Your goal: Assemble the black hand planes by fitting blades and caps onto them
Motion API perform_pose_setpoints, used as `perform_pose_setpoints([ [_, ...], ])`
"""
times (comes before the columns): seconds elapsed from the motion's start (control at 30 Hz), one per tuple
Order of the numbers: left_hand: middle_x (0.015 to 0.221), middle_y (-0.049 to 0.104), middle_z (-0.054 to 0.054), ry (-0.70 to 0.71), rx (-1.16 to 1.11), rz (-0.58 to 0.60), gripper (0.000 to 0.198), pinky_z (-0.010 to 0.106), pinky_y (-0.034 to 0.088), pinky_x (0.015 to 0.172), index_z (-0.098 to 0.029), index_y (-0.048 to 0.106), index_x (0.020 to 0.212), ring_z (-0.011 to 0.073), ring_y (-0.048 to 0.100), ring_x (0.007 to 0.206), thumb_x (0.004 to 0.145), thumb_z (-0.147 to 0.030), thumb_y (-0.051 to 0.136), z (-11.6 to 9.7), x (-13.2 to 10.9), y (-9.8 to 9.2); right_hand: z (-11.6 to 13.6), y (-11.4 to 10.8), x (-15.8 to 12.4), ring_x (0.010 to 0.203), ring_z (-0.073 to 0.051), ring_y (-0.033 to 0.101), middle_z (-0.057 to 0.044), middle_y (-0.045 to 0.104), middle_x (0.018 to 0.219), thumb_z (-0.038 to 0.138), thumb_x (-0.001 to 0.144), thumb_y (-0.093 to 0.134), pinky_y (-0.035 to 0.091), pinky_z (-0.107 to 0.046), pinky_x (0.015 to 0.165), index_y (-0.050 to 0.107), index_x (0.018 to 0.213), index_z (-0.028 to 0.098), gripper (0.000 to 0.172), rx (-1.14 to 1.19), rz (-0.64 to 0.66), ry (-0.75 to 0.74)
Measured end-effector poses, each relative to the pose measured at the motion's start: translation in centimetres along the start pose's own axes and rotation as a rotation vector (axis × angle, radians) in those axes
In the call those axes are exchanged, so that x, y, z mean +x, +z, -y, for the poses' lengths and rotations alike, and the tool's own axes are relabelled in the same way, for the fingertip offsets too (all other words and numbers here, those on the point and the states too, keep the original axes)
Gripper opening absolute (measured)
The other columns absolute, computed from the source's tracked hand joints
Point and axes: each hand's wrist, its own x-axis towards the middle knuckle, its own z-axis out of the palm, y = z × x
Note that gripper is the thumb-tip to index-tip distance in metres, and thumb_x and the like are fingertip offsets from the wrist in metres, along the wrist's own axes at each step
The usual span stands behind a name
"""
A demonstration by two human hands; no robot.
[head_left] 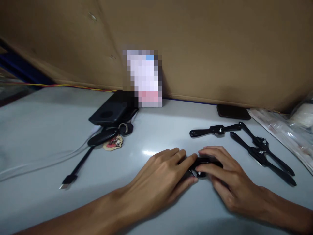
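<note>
Both my hands grip a black spokeshave (201,175) low over the grey table, one from each side. My left hand (166,171) is closed over its left handle, which the fingers mostly hide. My right hand (228,174) has its fingers bent around the middle and right part, close to a small shiny screw. Three similar spokeshaves lie to the right: one (217,130) beyond my hands, and two side by side, the upper one (265,145) and the lower one (261,157).
A dark phone (233,112) lies near the cardboard wall (207,49). Clear plastic packaging (283,130) is at the right edge. On the left are a black box-like device (107,111), a short USB cable (78,164) and a keyring (124,128). A blurred-out upright item (146,78) leans behind.
</note>
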Motion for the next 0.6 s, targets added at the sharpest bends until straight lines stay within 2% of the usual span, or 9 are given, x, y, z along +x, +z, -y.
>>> perform_pose_setpoints([
  [0.07, 0.093, 0.069, 0.006, 0.006, 0.001, -0.002, 0.03, 0.037, 0.052, 0.062, -0.017, 0.06, 0.126, 0.0246, 0.065, 0.074, 0.1, -0.034, 0.06, 0.02, -0.03, -0.01, -0.01, -0.04, -0.03, 0.128, -0.026, 0.055, -0.012, 0.06, 0.133, -0.005, 0.084, 0.048, 0.054, -0.046, 0.104, 0.067, 0.104, 0.021, 0.038, 0.027, 0.027, -0.018],
  [0.13, 0.095, 0.069, 0.006, 0.009, 0.008, -0.009, 0.03, 0.037, 0.052, 0.064, -0.018, 0.06, 0.126, 0.0244, 0.065, 0.076, 0.1, -0.034, 0.06, 0.06, -0.07, 0.03, -0.12, -0.08, -0.08, 0.13, -0.025, 0.054, -0.013, 0.059, 0.134, -0.006, 0.084, 0.047, 0.055, -0.044, 0.105, 0.065, 0.098, 0.02, 0.034, 0.024, -0.013, 0.016],
  [0.2, 0.096, 0.07, 0.006, 0.011, 0.018, -0.016, 0.03, 0.036, 0.052, 0.065, -0.018, 0.06, 0.125, 0.0243, 0.066, 0.077, 0.1, -0.035, 0.06, 0.1, -0.12, 0.1, -0.27, -0.11, -0.13, 0.132, -0.026, 0.053, -0.015, 0.059, 0.135, -0.006, 0.085, 0.046, 0.055, -0.046, 0.106, 0.065, 0.103, 0.019, 0.036, -0.001, -0.039, 0.033],
  [0.27, 0.095, 0.07, 0.006, 0.01, 0.024, -0.013, 0.03, 0.036, 0.052, 0.064, -0.018, 0.06, 0.125, 0.0239, 0.066, 0.076, 0.1, -0.035, 0.059, 0.14, -0.16, 0.15, -0.39, -0.15, -0.17, 0.136, -0.026, 0.051, -0.015, 0.057, 0.139, -0.006, 0.084, 0.046, 0.053, -0.048, 0.109, 0.066, 0.113, 0.02, 0.043, -0.004, 0.002, -0.005],
  [0.4, 0.095, 0.069, 0.006, 0.011, 0.035, -0.013, 0.033, 0.037, 0.053, 0.063, -0.018, 0.058, 0.128, 0.0245, 0.066, 0.076, 0.1, -0.035, 0.06, 0.17, -0.23, 0.18, -0.54, -0.16, -0.22, 0.137, -0.025, 0.05, -0.014, 0.056, 0.14, -0.007, 0.084, 0.045, 0.054, -0.047, 0.11, 0.066, 0.106, 0.019, 0.04, 0.013, -0.001, -0.004],
  [0.53, 0.095, 0.069, 0.006, 0.01, 0.032, -0.016, 0.032, 0.037, 0.054, 0.063, -0.018, 0.058, 0.127, 0.0244, 0.066, 0.076, 0.1, -0.035, 0.06, 0.16, -0.24, 0.21, -0.58, -0.09, -0.17, 0.139, -0.026, 0.048, -0.015, 0.056, 0.142, -0.006, 0.087, 0.045, 0.053, -0.05, 0.11, 0.068, 0.113, 0.02, 0.043, -0.004, 0.004, -0.019],
  [0.6, 0.095, 0.069, 0.006, 0.011, 0.032, -0.024, 0.032, 0.037, 0.054, 0.063, -0.018, 0.059, 0.127, 0.0245, 0.066, 0.076, 0.1, -0.034, 0.06, 0.17, -0.22, 0.22, -0.56, -0.09, -0.14, 0.138, -0.026, 0.049, -0.014, 0.056, 0.142, -0.005, 0.087, 0.045, 0.054, -0.048, 0.11, 0.069, 0.107, 0.02, 0.04, 0.015, 0.003, -0.025],
])
